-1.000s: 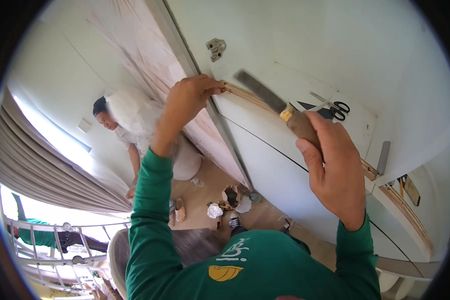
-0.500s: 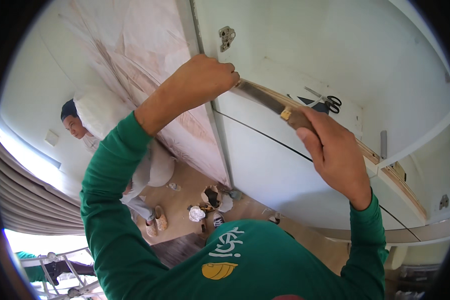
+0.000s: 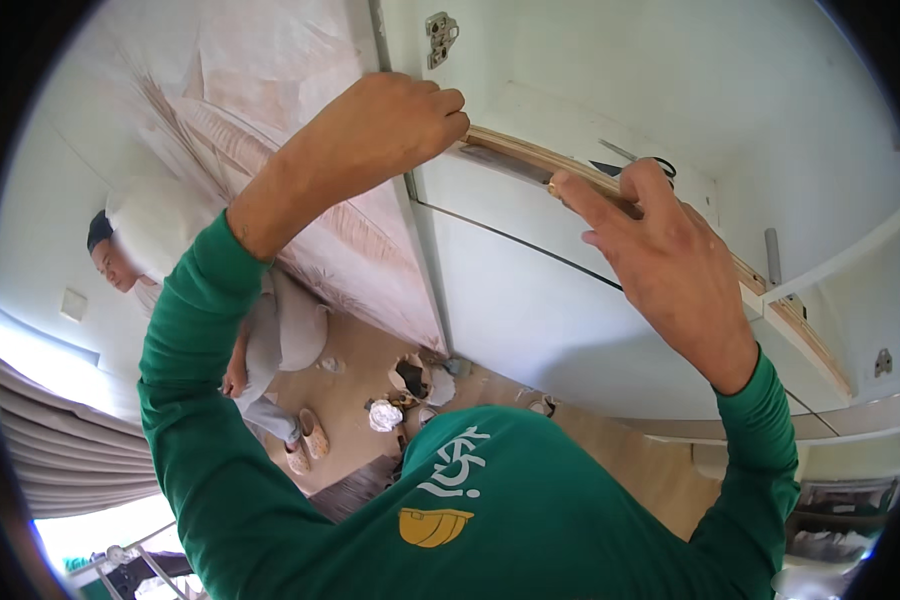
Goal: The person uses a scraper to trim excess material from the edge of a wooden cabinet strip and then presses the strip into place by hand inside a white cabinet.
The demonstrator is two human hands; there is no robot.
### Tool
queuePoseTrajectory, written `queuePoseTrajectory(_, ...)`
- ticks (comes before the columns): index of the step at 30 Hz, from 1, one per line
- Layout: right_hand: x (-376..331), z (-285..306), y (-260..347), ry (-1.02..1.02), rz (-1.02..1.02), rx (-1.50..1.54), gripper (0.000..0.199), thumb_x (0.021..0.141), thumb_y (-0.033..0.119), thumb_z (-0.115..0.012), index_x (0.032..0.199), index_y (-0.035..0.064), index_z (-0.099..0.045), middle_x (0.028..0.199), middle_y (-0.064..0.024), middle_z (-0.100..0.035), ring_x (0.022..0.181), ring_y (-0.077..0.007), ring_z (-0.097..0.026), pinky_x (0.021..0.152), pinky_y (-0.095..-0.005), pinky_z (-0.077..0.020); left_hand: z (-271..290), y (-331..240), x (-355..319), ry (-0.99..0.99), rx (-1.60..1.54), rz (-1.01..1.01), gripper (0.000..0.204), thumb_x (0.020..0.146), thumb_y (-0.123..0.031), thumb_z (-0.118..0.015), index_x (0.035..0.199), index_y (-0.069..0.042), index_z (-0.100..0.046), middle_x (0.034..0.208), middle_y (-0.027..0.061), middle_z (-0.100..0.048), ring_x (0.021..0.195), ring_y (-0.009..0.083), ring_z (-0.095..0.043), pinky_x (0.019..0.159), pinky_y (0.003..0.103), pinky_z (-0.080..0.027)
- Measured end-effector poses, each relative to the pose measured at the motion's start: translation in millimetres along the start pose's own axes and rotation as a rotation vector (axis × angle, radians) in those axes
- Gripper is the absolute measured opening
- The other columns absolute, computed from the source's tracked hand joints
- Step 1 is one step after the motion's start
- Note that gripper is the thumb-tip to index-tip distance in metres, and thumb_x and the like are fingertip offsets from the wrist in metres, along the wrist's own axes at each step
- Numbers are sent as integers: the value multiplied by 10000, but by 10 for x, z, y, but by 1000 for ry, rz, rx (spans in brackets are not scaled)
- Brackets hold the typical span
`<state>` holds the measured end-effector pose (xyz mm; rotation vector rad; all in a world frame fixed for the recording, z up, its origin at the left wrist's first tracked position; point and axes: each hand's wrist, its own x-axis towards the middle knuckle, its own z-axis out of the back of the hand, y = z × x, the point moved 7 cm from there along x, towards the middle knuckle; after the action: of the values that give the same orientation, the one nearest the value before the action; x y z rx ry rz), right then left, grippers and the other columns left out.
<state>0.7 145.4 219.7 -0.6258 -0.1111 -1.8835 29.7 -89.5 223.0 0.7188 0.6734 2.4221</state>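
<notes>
A flat-bladed hand tool [image 3: 505,162] lies lengthwise along the raw wooden front edge [image 3: 530,150] of a white cabinet shelf. Its blade is metal; a yellowish band shows by my fingertips, and the rest of the handle is mostly hidden. My right hand [image 3: 675,270] grips that handle end, its fingers bent over the edge. At the blade's far end my left hand [image 3: 405,115] is closed in a fist beside the cabinet's side panel. What its fingers hold is hidden. Behind my right fingers, scissors [image 3: 662,170] with black handles lie partly covered on the shelf.
A metal hinge plate [image 3: 442,40] is fixed to the cabinet's inner side. Pinkish plastic sheeting [image 3: 260,130] hangs to the left. Another person [image 3: 115,255] sits beyond my left arm. Debris and a crumpled white bundle [image 3: 385,415] lie on the floor. A ladder [image 3: 135,570] stands lower left.
The tool has turned and come down against the shelf edge. My right hand has tilted over it, fingers now reaching across the edge. My left fist sits slightly higher and further left in view.
</notes>
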Motion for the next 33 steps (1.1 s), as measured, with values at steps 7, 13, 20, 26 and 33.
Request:
queuePoseTrajectory(7,82,-47,-84,-49,39,59,515,990,46,-691,1481,201,-672,1036,-73,-577,848,-271,-696,780,-436,-605,-18,-46,-39,-27,51,-31,148,906,-75,-722,1047,-62,-677,960,59,-603,829,243,-676,727,401,-567)
queuePoseTrajectory(13,-56,-72,-290,-33,-141,418,481,1057,126,-763,1525,149,-656,1205,-105,-733,901,-326,-738,850,-409,-608,8,-34,-31,-23,24,-44,148,892,-53,-712,1028,-57,-654,978,71,-611,845,270,-685,749,422,-573)
queuePoseTrajectory(20,15,-138,-273,184,-251,751,349,1052,195,-747,1367,59,-682,1130,-217,-773,899,-443,-720,806,-487,-579,22,0,-3,-5,-74,-24,141,878,-33,-706,1008,-36,-651,961,102,-607,852,307,-685,756,437,-573)
queuePoseTrajectory(26,108,-179,-243,107,-217,642,254,1084,238,-705,1249,47,-738,1060,-178,-750,903,-445,-715,784,-515,-575,53,14,39,27,-90,-18,105,915,-52,-713,994,-28,-649,957,102,-620,867,311,-707,744,452,-577)
queuePoseTrajectory(33,139,-241,-189,-40,-123,411,263,1110,304,-678,1244,91,-752,1016,-141,-665,867,-412,-711,761,-540,-584,35,29,82,37,-129,-24,79,959,-57,-702,1005,-19,-650,959,103,-625,852,315,-715,721,451,-590)
